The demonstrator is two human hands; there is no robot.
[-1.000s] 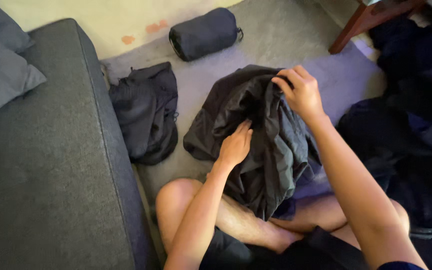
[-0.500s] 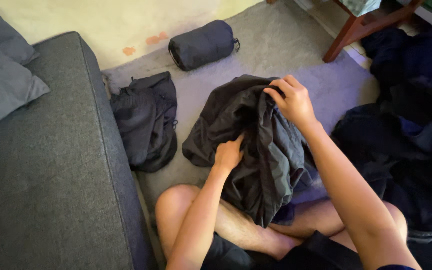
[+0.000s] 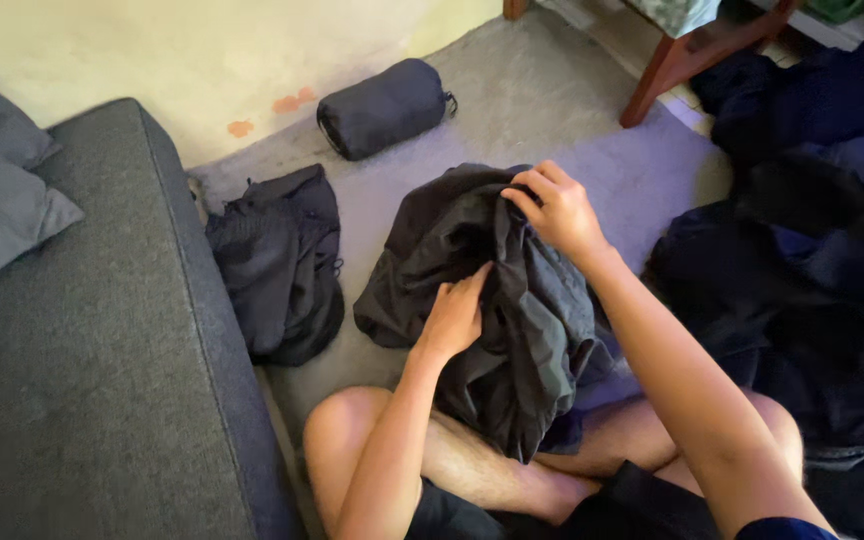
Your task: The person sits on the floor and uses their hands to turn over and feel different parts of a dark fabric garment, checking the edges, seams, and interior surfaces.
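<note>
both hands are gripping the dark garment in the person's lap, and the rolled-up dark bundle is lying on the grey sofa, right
Not quite. In the head view the rolled-up dark bundle lies on the floor at the edge of the grey rug, not on the grey sofa. The rest holds: the left hand and right hand both grip the dark garment.

The dark grey garment [image 3: 512,330] is crumpled and bunched, draped from the grey carpet down over the person's crossed legs. Its thin fabric lies in loose folds, its upper edge gathered and lifted.
</note>
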